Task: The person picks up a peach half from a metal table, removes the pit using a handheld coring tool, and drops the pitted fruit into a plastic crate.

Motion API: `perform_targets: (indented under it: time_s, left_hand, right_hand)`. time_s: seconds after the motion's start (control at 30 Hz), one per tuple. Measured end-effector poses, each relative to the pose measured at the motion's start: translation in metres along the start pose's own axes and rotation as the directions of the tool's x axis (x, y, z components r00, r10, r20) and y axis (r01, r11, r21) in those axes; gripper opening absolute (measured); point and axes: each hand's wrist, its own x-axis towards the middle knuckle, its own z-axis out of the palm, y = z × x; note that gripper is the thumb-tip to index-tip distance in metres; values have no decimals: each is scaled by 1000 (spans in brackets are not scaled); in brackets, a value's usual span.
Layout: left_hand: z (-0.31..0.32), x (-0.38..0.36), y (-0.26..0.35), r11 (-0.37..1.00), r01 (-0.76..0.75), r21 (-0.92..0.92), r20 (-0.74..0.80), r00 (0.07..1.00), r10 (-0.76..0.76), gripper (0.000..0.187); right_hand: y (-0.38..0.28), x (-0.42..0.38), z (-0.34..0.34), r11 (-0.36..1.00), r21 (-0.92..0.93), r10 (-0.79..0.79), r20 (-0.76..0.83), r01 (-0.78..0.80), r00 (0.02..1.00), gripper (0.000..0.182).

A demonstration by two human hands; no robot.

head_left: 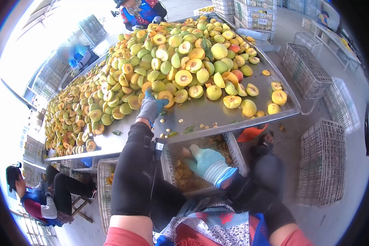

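My left hand [151,107], in a grey-blue glove, reaches to the near edge of the fruit heap. Its thumb and fingers close around a cut peach half [166,97], cut face showing. In a pale teal glove, my right hand [207,162] is held low over a plastic crate [238,155] in front of my lap. Its fingers are curled, and a blurred brownish thing shows at the fingertips; I cannot tell what it is. Brown scraps [188,176] lie in that crate. A large heap of halved yellow-green peaches [151,65] covers much of the metal table [217,117].
Loose peach halves [250,107] and small pits [181,121] lie along the table's near side. Slatted crates [322,164] stand on the floor at right, others [254,16] are stacked behind. One person [49,199] sits at left; another [141,12] works across the table.
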Motion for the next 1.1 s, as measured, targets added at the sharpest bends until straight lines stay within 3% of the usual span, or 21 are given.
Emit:
perform_targets:
  time_s: [0.1, 0.2, 0.23, 0.33, 0.4, 0.53, 0.67, 0.7, 0.77, 0.83, 0.93, 1.0, 1.1]
  left_hand:
    - [-9, -8, -8, 990, 18, -138, 152, 988, 3, 56]
    - [-14, -54, -5, 949, -64, -310, 142, 983, 112, 54]
    - [-14, -66, -5, 910, -28, -413, 143, 985, 95, 52]
    - [-7, -110, -4, 600, -18, -800, 121, 974, 191, 50]
    - [2, -138, 3, 478, -75, -875, 57, 965, 256, 50]
    - [15, -177, 18, 279, -36, -960, 46, 958, 284, 50]
    - [36, -178, 13, 229, -85, -970, -13, 954, 298, 61]
    - [35, -182, 20, 274, -120, -954, -50, 967, 250, 66]
    - [51, -175, 1, 368, -349, -862, -252, 924, 287, 63]
    - [59, -171, -8, 417, -448, -790, -348, 889, 296, 62]
    - [58, -174, -4, 364, -330, -871, -272, 941, 203, 61]
    - [42, -182, 9, 193, -111, -975, -89, 989, 119, 60]
    - [42, -181, 1, 178, -69, -982, -56, 995, 82, 60]
  right_hand:
    - [-4, 1, -2, 1000, 3, -14, -46, 14, 999, 36]
    - [-5, 4, 1, 999, 27, -40, -136, 44, 990, 33]
    - [-4, 5, 2, 997, 58, -46, -177, 57, 983, 32]
    - [1, 11, 15, 969, 200, -78, -322, 148, 944, 29]
    - [-5, 13, 9, 951, 240, -96, -367, 194, 925, 30]
    - [-8, 15, 8, 980, 179, -39, -229, 81, 973, 33]
    - [-2, 18, 19, 974, 204, -49, -208, 93, 977, 35]
    - [-1, 18, 21, 972, 201, -77, -213, 120, 974, 35]
    - [2, 17, 28, 965, 219, -96, -225, 147, 970, 35]
    - [3, 16, 37, 954, 258, -89, -235, 150, 968, 35]
    - [-5, 14, 39, 945, 327, 25, -159, 28, 987, 36]
    - [-3, 14, 44, 942, 331, -8, -151, 58, 989, 36]
    - [-8, 10, 44, 931, 364, 9, -100, 28, 995, 36]
